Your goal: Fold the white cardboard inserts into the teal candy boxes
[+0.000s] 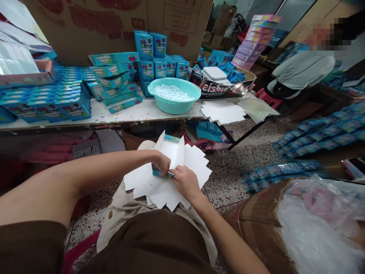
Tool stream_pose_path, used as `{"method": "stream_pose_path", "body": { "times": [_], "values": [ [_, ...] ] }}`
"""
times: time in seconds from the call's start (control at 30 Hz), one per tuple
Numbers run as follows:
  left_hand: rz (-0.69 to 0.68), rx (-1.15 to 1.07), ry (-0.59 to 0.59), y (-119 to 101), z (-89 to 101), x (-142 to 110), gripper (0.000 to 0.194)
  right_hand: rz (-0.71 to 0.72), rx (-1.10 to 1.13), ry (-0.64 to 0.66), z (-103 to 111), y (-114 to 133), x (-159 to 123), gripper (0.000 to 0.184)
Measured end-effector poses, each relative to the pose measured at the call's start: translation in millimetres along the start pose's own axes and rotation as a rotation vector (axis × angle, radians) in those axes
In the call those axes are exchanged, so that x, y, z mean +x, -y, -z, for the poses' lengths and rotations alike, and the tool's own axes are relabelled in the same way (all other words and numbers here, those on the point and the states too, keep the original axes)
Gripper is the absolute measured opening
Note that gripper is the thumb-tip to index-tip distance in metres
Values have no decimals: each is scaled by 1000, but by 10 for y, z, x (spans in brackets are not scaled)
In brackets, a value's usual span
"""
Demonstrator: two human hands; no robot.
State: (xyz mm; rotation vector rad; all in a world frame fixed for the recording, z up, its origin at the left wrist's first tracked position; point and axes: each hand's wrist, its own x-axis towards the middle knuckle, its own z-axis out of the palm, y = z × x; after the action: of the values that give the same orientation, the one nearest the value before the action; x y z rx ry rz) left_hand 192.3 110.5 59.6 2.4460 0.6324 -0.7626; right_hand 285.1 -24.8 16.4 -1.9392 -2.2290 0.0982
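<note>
On my lap, a partly folded cardboard box has a white inside and a blue printed outside, with two side flaps standing up. My left hand is closed on the box's near edge. Beside it, my right hand pinches the same near wall, its thumb close to the left fingers. Several flat white box blanks lie fanned out beneath the box, over my thighs. The fingertips of both hands are partly hidden inside the fold.
A turquoise basin of small white candies stands on the white table. Folded blue trays and stacked blue packets are left of it. A big carton with plastic bags is at my right. A person sits farther back.
</note>
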Motion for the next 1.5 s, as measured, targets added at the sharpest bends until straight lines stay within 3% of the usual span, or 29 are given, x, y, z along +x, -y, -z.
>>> {"method": "stream_pose_path", "body": {
  "times": [0.13,0.27,0.33,0.43,0.53,0.7,0.83,0.9,0.97,1.07,1.2,1.33,1.5],
  "values": [
    [-28,191,-79,-74,-138,-234,6,101,92,-82,10,-134,-51,33],
    [-161,595,-369,117,-394,-576,23,147,28,-220,37,-417,-62,50],
    [-215,803,-519,300,-481,-720,25,139,-52,-294,13,-521,-25,39],
    [-150,912,-712,513,-544,-883,22,234,-93,-368,-89,-548,62,13],
    [-76,822,-829,588,-598,-1008,34,324,-77,-343,-199,-464,121,18],
    [-75,502,-876,687,-718,-1131,46,303,-75,-260,-220,-316,112,22],
    [139,117,-1198,828,-757,-1123,25,316,-63,-245,-137,-118,94,27],
    [243,-56,-1286,863,-756,-1126,23,345,-72,-246,-101,15,96,28],
    [270,-99,-1313,853,-752,-1155,27,352,-77,-228,-82,121,104,28],
    [137,52,-1303,758,-775,-1211,29,309,-68,-214,-105,161,104,27],
    [-96,292,-1063,589,-922,-1130,36,249,-74,-275,-225,35,47,27],
    [-62,377,-919,536,-1092,-920,21,226,-16,-265,-354,-122,-44,24],
    [-39,379,-835,560,-1163,-848,24,250,75,-241,-421,-240,-122,20]
  ]
}}
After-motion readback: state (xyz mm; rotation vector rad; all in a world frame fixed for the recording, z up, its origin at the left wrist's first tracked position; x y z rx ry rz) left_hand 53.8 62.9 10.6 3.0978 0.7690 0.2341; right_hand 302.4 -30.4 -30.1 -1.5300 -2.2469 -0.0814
